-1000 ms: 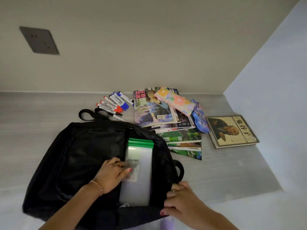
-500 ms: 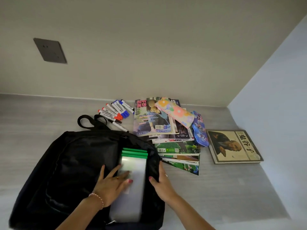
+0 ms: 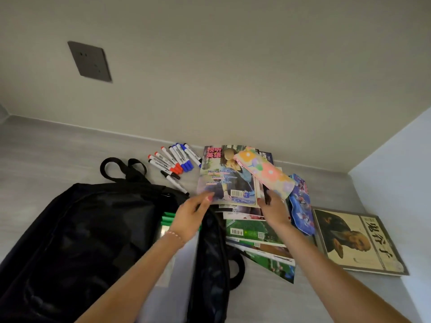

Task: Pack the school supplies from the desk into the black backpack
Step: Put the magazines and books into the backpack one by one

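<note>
On the near left part of the desk (image 3: 46, 148) lies the black backpack (image 3: 88, 241), the largest thing, flat on its side with its main opening toward the right and its two carry loops toward the back wall. Inside the opening a clear plastic folder with green edges (image 3: 168, 220) sits, partly covered by the left forearm.

Beside the backpack, toward the right back corner of the desk, a stack of magazines (image 3: 251, 231) is spread like a fan; the top magazine (image 3: 224, 180) shows a person on its cover and a barcode at its near edge. At the right edge of the desk lies a yellowish book with a portrait (image 3: 356, 241), a little apart from the stack. A floral pencil case (image 3: 263, 171) rests slanted across the top magazine, and a blue pencil case (image 3: 300, 206) lies at the right side of the stack, touching it.

Near the back edge, between the backpack loops and the magazines, whiteboard markers (image 3: 175, 159) with red, blue and black caps lie in a loose row.

The left hand (image 3: 193, 215) reaches over the backpack opening, its fingers nearly straight, the tips touching the near left corner of the top magazine. The right hand (image 3: 275, 208) is at the near right corner of this magazine; its fingers seem loosely bent there, but I cannot tell if they pinch the paper.

On the wall, a grey socket plate (image 3: 89, 61) is seen.
</note>
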